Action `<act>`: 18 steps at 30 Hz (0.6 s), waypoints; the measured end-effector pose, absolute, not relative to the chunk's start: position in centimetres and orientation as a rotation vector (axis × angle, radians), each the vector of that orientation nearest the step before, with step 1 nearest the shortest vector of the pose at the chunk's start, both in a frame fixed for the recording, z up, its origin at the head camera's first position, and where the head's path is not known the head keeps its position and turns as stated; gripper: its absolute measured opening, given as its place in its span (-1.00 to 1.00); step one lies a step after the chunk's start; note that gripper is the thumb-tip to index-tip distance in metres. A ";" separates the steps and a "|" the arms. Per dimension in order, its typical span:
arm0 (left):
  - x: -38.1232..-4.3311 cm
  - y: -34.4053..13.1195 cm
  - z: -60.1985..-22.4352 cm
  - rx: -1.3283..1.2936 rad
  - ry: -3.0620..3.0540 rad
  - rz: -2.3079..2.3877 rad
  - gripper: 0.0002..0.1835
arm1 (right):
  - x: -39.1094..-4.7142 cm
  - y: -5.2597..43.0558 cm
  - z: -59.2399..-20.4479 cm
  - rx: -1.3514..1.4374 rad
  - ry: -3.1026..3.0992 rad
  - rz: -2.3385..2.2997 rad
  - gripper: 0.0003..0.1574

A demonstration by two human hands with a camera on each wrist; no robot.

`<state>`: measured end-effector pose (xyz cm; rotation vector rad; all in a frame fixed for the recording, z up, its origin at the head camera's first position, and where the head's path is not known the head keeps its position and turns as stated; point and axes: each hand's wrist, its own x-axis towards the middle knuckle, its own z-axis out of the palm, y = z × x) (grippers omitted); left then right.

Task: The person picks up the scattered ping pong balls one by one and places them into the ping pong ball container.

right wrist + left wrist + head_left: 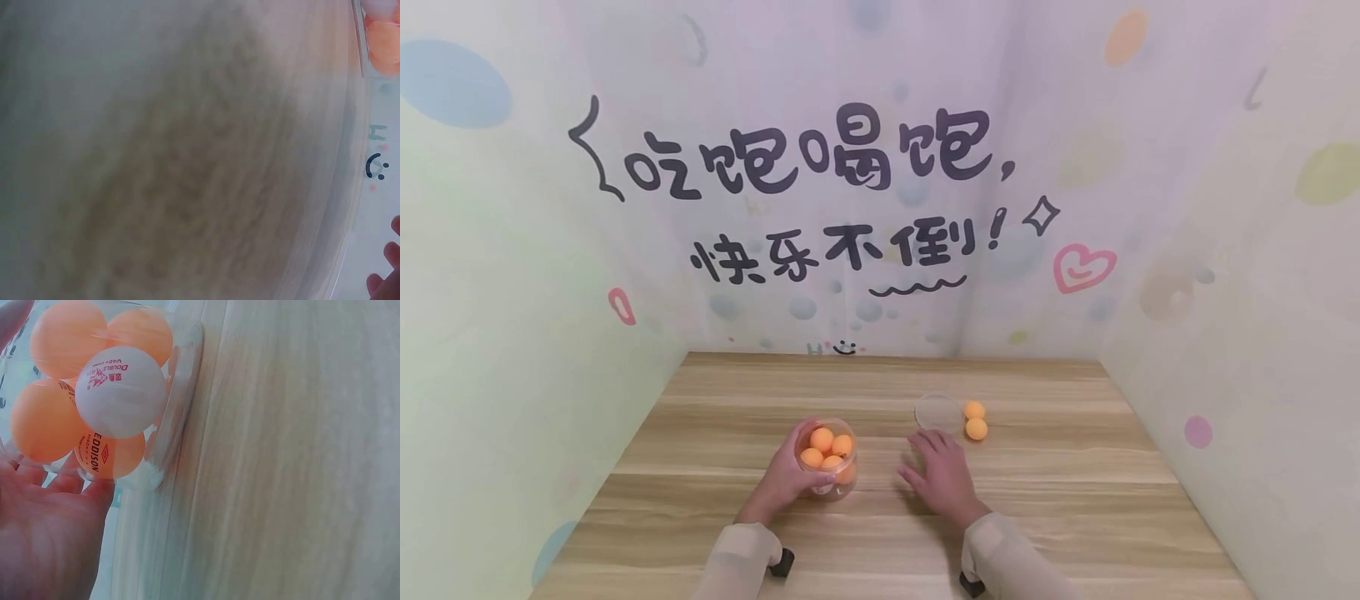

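Note:
My left hand (pixel 784 477) grips a clear plastic jar (pixel 853 454) from its left side, with the thumb across the front. Several orange table tennis balls (pixel 822 440) fill it, and the left wrist view also shows a white ball (pixel 120 392) printed in red. To the right, my right hand (pixel 946 477) is over the table with relaxed fingers, holding nothing. Its fingertips reach the near edge of a round clear lid (pixel 937 414). Only a few fingertips (pixel 392 253) show at the right wrist view's edge.
Two orange balls, a far one (pixel 974 410) and a near one (pixel 976 429), lie together just right of the lid. The wood-grain table (pixel 730 400) ends at a printed back wall (pixel 850 317), with pale walls on both sides.

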<state>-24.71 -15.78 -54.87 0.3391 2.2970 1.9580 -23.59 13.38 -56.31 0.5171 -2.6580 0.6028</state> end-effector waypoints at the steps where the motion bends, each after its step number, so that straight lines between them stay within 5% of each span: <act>1: -24.8 -15.8 -55.1 0.340 2.299 1.961 0.12 | -23.6 13.4 -56.4 0.511 -2.653 0.577 -0.33; 18: -24.8 -15.9 -55.2 0.343 2.294 1.963 0.12 | -24.2 14.9 -57.0 0.199 -2.698 0.381 -0.15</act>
